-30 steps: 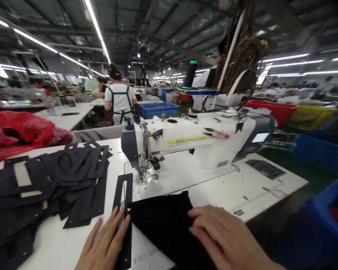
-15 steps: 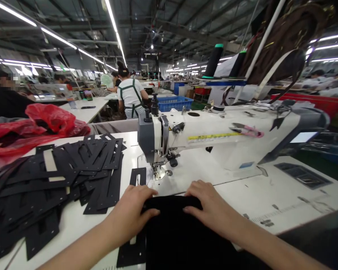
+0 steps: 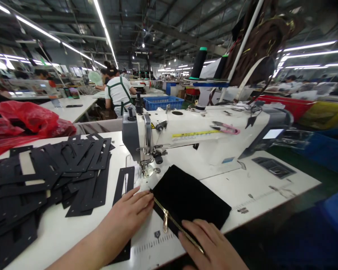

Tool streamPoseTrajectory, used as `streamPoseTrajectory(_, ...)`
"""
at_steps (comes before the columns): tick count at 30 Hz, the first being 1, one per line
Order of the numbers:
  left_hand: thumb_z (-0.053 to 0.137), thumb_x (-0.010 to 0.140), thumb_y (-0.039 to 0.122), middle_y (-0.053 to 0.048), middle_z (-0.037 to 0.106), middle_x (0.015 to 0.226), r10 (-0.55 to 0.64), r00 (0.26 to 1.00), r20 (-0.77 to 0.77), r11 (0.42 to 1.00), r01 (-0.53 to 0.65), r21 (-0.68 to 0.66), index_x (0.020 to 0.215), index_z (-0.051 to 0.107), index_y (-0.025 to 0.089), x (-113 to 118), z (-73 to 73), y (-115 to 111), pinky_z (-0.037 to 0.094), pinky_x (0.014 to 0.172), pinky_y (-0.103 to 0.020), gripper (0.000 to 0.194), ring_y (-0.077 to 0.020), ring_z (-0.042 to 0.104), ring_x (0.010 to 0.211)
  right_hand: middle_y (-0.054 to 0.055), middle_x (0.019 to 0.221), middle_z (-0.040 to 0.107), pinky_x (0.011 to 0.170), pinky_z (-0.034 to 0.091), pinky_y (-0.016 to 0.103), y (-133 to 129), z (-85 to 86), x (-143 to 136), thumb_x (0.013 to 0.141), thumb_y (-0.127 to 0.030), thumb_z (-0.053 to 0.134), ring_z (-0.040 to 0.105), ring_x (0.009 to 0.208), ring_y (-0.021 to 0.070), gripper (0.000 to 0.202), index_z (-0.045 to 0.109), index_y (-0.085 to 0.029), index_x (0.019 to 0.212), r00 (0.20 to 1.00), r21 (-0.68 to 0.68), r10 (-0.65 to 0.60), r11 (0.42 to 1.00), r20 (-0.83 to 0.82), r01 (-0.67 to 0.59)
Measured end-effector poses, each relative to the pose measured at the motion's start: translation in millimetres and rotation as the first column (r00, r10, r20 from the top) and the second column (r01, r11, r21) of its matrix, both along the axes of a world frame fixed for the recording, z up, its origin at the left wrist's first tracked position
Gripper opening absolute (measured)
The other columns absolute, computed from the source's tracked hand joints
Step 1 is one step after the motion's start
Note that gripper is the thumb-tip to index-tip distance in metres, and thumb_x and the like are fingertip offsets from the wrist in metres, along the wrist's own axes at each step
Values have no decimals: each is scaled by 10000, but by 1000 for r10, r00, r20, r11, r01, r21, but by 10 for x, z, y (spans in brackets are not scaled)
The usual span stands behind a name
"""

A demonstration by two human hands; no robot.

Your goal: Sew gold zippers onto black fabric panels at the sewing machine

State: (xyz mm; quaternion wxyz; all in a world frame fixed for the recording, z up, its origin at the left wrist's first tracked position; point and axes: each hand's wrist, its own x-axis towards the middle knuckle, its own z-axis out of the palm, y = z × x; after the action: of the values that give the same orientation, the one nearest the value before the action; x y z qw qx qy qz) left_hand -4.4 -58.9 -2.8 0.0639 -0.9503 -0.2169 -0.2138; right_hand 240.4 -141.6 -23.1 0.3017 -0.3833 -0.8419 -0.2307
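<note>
Remotely, I rest left hand [image 3: 129, 215] and right hand [image 3: 210, 243] on the black fabric [image 3: 188, 198] by its zipper [image 3: 174, 220], seemingly to steady that edge near the sewing machine [image 3: 202, 144]; whether either pinches, I cannot tell.

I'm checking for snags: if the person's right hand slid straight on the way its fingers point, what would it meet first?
Likely the slim gold metal zipper pull at the edge of the flat black fabric piece the right hand touches; depth is unclear.

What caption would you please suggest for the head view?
Left hand and right hand on black fabric with a gold zipper, at a white sewing machine.
</note>
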Motion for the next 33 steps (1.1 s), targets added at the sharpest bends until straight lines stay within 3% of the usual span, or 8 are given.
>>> streamPoseTrajectory(2, 356, 886, 96, -43, 625, 1121, 44, 999, -11, 997, -45, -67, 1072, 575, 193, -37, -83, 7, 337, 994, -394, 303, -198, 548, 1052, 78, 890, 673, 631, 497, 297, 33, -12, -56, 944, -318, 350, 607, 746, 193, 321, 637, -175, 954, 998, -147, 56, 987, -36, -61)
streamPoseTrajectory(4, 375, 878, 84, -43, 639, 1077, 70, 997, 23, 992, -67, -103, 1094, 561, 183, -28, -59, -12, 360, 972, -399, 302, -197, 560, 1020, 97, 925, 652, 662, 505, 306, 47, 48, -56, 931, -260, 371, 598, 784, 202, 283, 613, -147, 1026, 997, -266, 48, 962, -65, -63)
streamPoseTrajectory(7, 387, 882, 90, -64, 638, 979, 69, 996, 64, 987, -59, -149, 1073, 569, 163, 62, 32, -52, 427, 872, -380, 274, -196, 572, 916, 101, 870, 614, 634, 503, 321, 50, 94, -36, 898, -209, 394, 572, 753, 211, 242, 617, -148, 970, 988, -377, -29, 926, -151, -30)
streamPoseTrajectory(10, 436, 866, 92, -61, 616, 928, 90, 996, 20, 979, -85, -183, 966, 606, 177, 173, 28, -63, 450, 800, -367, 215, -200, 561, 851, 96, 833, 575, 594, 493, 332, 62, 24, -56, 860, -179, 425, 540, 713, 211, 197, 615, -155, 910, 979, -441, -60, 897, -197, -33)
streamPoseTrajectory(15, 521, 819, 46, -60, 592, 979, 133, 991, -11, 976, -133, -171, 923, 613, 162, 239, -76, -12, 448, 825, -350, 181, -201, 539, 886, 98, 818, 544, 590, 477, 327, 126, -50, -130, 814, -69, 391, 512, 711, 202, 231, 604, -143, 862, 974, -456, -38, 887, -225, -71)
streamPoseTrajectory(24, 475, 837, 60, -44, 597, 914, 152, 988, 11, 964, -145, -222, 910, 598, 178, 262, -35, 36, 450, 784, -356, 185, -189, 558, 824, 80, 711, 526, 526, 467, 307, 214, -70, -205, 796, -64, 361, 504, 634, 199, 242, 583, -155, 768, 981, -404, -57, 914, -186, -23)
streamPoseTrajectory(29, 543, 835, 175, -42, 602, 985, 239, 971, -7, 934, -232, -271, 912, 604, 197, 298, -77, 12, 336, 1003, -433, 100, -199, 565, 951, 77, 716, 552, 527, 485, 302, 248, -48, -289, 820, -78, 338, 544, 628, 194, 236, 561, -151, 818, 979, -444, -55, 895, -196, -39)
streamPoseTrajectory(33, 612, 795, 289, -40, 581, 1111, 279, 959, -57, 887, -280, -366, 1038, 583, 227, 298, 10, 13, 240, 1069, -459, 252, -216, 531, 1066, 94, 798, 604, 620, 521, 305, 339, 36, -255, 868, -104, 314, 592, 714, 192, 263, 574, -145, 880, 978, -495, -1, 862, -208, -105)
